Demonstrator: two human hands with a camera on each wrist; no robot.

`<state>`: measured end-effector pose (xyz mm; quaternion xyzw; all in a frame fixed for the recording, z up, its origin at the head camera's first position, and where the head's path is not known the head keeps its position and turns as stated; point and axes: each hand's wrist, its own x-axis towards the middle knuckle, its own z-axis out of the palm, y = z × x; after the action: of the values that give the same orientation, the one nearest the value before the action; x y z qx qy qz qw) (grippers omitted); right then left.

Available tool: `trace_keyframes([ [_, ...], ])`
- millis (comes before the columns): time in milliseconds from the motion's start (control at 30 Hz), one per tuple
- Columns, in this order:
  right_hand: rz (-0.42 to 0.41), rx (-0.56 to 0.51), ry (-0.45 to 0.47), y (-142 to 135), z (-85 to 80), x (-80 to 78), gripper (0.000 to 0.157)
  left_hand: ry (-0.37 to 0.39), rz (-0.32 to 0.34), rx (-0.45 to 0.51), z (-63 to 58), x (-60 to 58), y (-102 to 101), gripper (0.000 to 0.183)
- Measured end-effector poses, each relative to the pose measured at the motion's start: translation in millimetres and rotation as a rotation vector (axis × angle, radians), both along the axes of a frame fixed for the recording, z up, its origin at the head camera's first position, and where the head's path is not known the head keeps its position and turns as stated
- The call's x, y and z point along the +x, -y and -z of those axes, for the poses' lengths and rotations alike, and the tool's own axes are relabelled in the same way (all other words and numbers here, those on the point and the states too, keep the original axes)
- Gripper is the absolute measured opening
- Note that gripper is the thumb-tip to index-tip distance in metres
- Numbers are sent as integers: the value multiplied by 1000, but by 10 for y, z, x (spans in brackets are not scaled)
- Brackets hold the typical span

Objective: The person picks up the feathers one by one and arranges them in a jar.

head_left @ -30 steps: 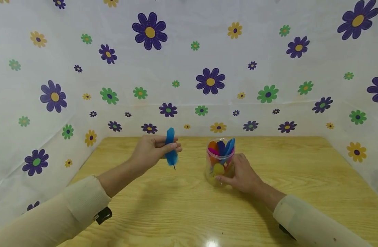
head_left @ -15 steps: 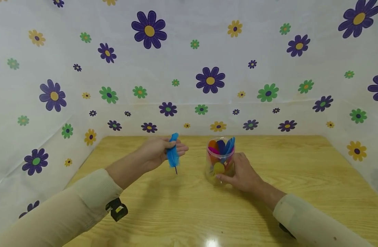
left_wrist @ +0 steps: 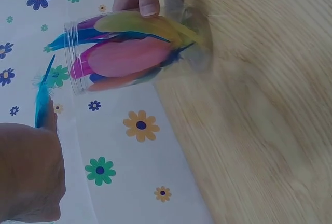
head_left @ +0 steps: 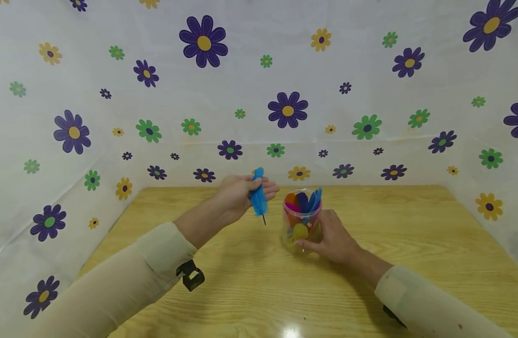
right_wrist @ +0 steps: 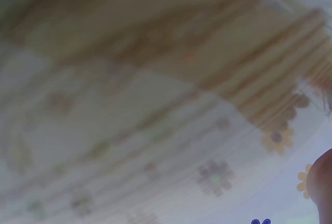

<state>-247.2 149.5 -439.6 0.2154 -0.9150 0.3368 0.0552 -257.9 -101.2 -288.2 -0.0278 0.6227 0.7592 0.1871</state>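
A blue feather (head_left: 259, 197) is pinched under the thumb of my left hand (head_left: 237, 197), its dark quill pointing down. That hand is raised to the left of a clear plastic jar (head_left: 290, 234), and its other fingers extend toward the jar. My right hand (head_left: 335, 237) grips the jar's right side low down, thumb across the front. Inside stand several feathers in orange, pink, dark blue, yellow and blue; one blue feather (head_left: 317, 197) pokes above the rim. In the left wrist view the jar (left_wrist: 192, 37) appears sideways, with a pink feather (left_wrist: 129, 55) against its wall.
The jar stands on a wood-grain table (head_left: 250, 291). A white cloth (head_left: 242, 84) printed with flowers rises behind the table and along both sides. A black wrist camera (head_left: 191, 276) hangs under the left cuff.
My left hand has turned palm up and moved right toward the jar with the blue feather, rising slightly lately. The right hand and the jar have stayed in place.
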Motion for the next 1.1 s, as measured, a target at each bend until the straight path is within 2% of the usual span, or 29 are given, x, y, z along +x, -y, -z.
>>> trace_keyframes([
  [267, -3, -7, 11, -16, 4, 7, 84, 6, -39, 68, -53, -101, -282, 38],
  [400, -7, -9, 4, -12, 10, 3, 86, -14, -73, 85, -67, -164, -419, 38],
  [633, -13, -8, -7, -10, 18, 7, 86, -144, -121, 71, -20, -233, -642, 40],
  [767, -14, -9, -9, -30, 18, 6, 84, -195, -133, 33, 36, -204, -797, 38],
  [933, -29, -9, -26, -34, 5, 2, 82, -234, -142, -57, 116, -189, -906, 32],
  [1100, -52, -8, -39, -28, -20, 19, 78, -324, -57, -222, 159, -137, -911, 34],
])
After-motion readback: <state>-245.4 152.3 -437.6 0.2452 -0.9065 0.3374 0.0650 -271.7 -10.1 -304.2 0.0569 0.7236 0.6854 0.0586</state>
